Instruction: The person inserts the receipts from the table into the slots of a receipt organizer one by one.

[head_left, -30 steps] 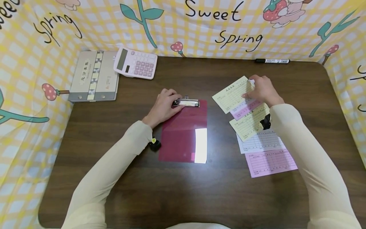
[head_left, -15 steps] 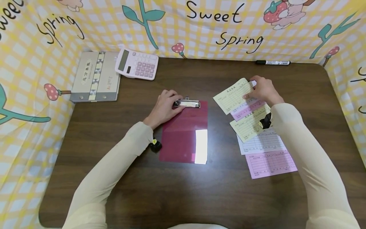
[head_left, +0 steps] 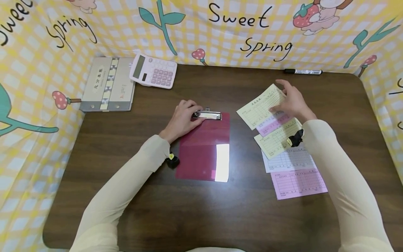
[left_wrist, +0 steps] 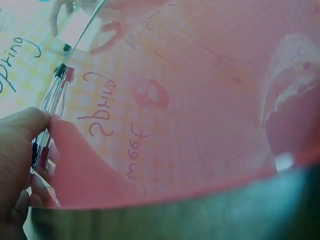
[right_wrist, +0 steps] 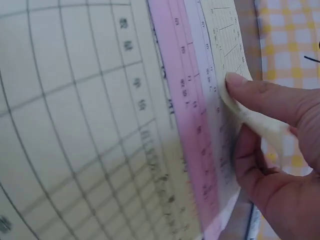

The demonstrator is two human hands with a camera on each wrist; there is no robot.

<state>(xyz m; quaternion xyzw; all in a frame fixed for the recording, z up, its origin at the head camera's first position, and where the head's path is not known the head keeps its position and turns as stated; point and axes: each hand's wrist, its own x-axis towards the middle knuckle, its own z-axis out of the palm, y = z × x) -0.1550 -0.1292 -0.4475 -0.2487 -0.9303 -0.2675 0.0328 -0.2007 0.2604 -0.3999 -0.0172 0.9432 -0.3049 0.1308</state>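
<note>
A transparent red clipboard (head_left: 201,150) with a metal clip (head_left: 206,115) lies flat on the brown table. My left hand (head_left: 184,120) grips its upper left corner at the clip; the left wrist view puts the thumb and fingers right along the clip. To the right, several printed form slips in yellow, white and pink overlap in a slanting row. My right hand (head_left: 292,101) pinches the right edge of the topmost yellow slip (head_left: 259,106). In the right wrist view that slip's edge bends up between thumb (right_wrist: 260,95) and fingers.
Beneath the top one are a second yellow slip (head_left: 277,138), a white slip (head_left: 288,161) and a pink slip (head_left: 299,183). A pink calculator (head_left: 154,71) overlaps a grey notebook (head_left: 107,84) at the back left. A black marker (head_left: 303,71) lies by the patterned cloth (head_left: 239,31) at the back.
At the top yellow slip, my right hand's fingers have spread and shifted slightly; the white corner seen beside them is out of sight. My left hand keeps its place on the clipboard.
</note>
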